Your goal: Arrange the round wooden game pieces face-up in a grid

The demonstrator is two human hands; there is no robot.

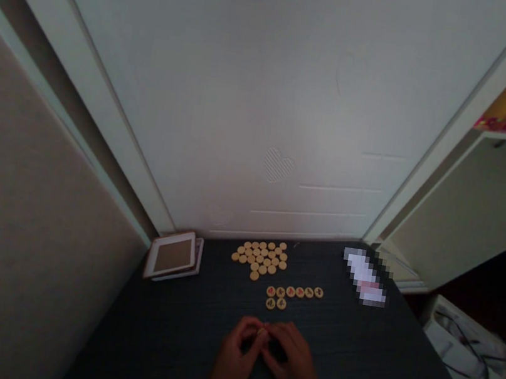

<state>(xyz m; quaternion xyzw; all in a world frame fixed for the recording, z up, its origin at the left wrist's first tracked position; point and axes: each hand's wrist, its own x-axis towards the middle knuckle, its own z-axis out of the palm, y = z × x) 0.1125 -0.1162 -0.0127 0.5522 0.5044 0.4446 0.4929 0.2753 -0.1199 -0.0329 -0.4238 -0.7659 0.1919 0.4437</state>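
My left hand [235, 351] and my right hand [292, 357] meet at the fingertips near the front of the dark table. Pinched between them is a small pale round piece [262, 330], mostly covered by the fingers; it looks like a Chinese chess piece. Just beyond my hands lie two short rows of face-up Chinese chess pieces [299, 293] with red or dark characters. The nearer row holds two pieces [271, 303], at the left end. Farther back, a cluster of pale round pieces [260, 259] lies with no characters visible.
A framed, tablet-like item [174, 255] rests on another flat thing at the table's [175, 330] back left. A blurred-out pale rectangle [364, 277] lies at the back right. Behind stands a white panel [244, 118]. Right of the table is a white box with dark cables [468, 367].
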